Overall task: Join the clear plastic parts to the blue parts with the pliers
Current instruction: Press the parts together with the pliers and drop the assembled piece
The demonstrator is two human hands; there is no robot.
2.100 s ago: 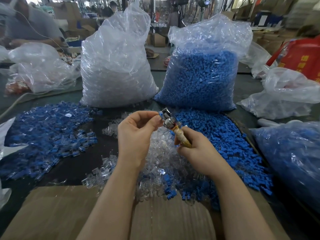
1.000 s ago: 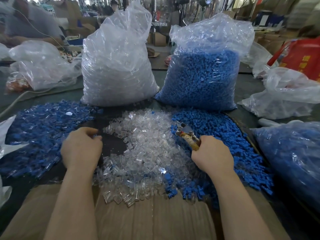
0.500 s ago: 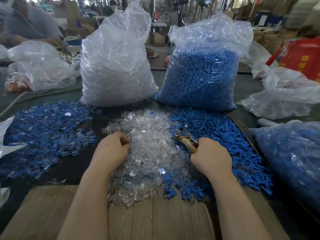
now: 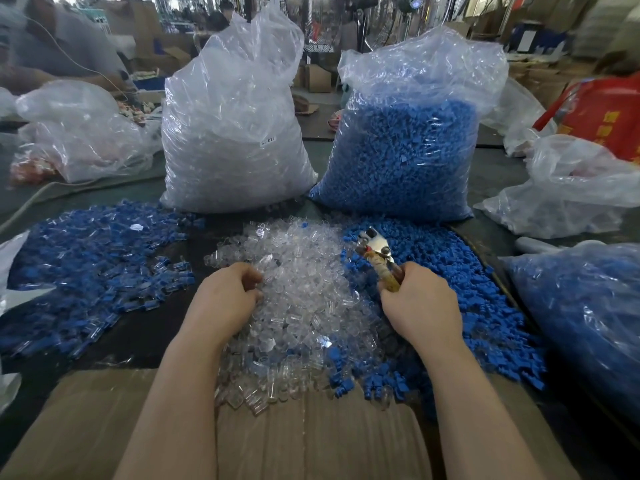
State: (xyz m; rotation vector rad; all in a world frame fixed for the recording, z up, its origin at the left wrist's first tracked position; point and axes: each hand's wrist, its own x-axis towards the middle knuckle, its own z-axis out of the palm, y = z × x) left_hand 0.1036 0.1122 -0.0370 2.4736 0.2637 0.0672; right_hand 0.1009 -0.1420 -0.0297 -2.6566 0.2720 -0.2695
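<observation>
Far left on the bench [image 4: 145, 341]: spread of joined pieces [image 4: 90, 271], blue with clear ends. Behind, bag of clear parts [image 4: 235, 133]. Left hand [image 4: 227, 299] sits at the left edge of the loose clear parts [image 4: 304, 299], fingers curled down into the heap; grip looks closed on a piece or two, but what's inside I cannot tell. Centre-right: pliers [image 4: 377, 254], jaw end up over the seam between the clear and blue heaps, jaws look nearly closed with nothing between. Right hand [image 4: 420, 306] wraps the handles, grip tight. Right: loose blue parts [image 4: 467, 306], bag of blue parts [image 4: 408, 150] behind. Judgement: parts are tiny, light and rigid; clear ones slick and crackable, so pinch by the sides and squeeze gently with the pliers.
</observation>
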